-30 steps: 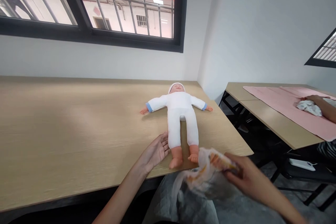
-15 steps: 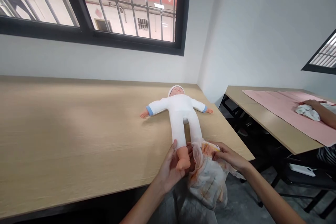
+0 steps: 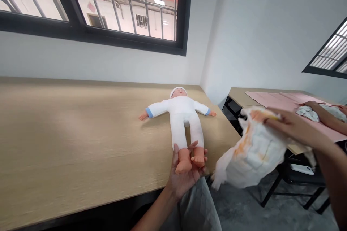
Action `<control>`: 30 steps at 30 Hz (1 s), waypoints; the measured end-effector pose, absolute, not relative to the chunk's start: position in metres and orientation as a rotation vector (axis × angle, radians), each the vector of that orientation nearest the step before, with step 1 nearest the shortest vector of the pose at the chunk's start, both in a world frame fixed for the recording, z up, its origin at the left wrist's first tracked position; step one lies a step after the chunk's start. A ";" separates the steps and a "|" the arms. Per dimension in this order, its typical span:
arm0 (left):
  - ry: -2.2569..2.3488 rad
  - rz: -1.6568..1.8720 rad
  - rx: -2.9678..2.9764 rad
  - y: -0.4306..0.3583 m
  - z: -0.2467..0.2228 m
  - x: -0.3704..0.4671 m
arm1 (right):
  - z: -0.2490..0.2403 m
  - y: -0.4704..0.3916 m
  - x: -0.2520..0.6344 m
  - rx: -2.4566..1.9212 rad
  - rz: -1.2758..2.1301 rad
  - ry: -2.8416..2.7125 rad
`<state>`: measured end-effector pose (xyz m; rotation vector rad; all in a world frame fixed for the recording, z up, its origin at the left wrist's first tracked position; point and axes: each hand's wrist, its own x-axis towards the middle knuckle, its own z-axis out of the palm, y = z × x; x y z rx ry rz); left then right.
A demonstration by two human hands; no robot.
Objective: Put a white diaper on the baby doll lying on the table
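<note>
A baby doll (image 3: 182, 106) in a white suit with blue cuffs lies on its back on the table, its bare feet toward me. My left hand (image 3: 187, 173) cups both ankles from below, the thumb on one side and the fingers around the other. Off to the right, beyond the table edge, my right hand (image 3: 295, 126) pinches the upper edge of a white diaper (image 3: 260, 155) with orange patches. The diaper hangs in the air, blurred and apart from the doll.
The wooden table (image 3: 81, 133) runs along the wall beneath a barred window (image 3: 127, 3). At the right, another table bears a pink mat (image 3: 273, 98), where another person's arm (image 3: 322, 113) rests by patterned cloth. A black chair (image 3: 303, 180) holds a white device (image 3: 302, 169).
My right hand has carried the diaper away from the doll's leg, to the right and up. Both of the doll's feet now show, and my left hand holds both ankles.
</note>
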<state>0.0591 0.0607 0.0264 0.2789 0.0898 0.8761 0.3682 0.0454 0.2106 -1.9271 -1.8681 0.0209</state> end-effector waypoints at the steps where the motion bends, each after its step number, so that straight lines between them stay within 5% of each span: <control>1: 0.082 0.874 0.282 0.061 0.027 0.059 | 0.228 0.043 0.373 -1.984 -0.189 -1.862; 4: 0.057 0.871 0.289 0.064 0.029 0.060 | 0.261 0.035 0.368 -2.109 -0.823 -1.663; 7: 0.041 0.859 0.319 0.067 0.036 0.060 | 0.254 0.031 0.344 -2.156 -1.078 -1.653; 18: -0.029 0.792 0.500 0.096 0.098 0.053 | 0.029 0.029 0.253 -1.855 -0.206 -2.562; 30: 0.018 0.808 0.695 0.147 0.178 0.060 | 0.021 0.035 0.209 -1.559 0.248 -2.585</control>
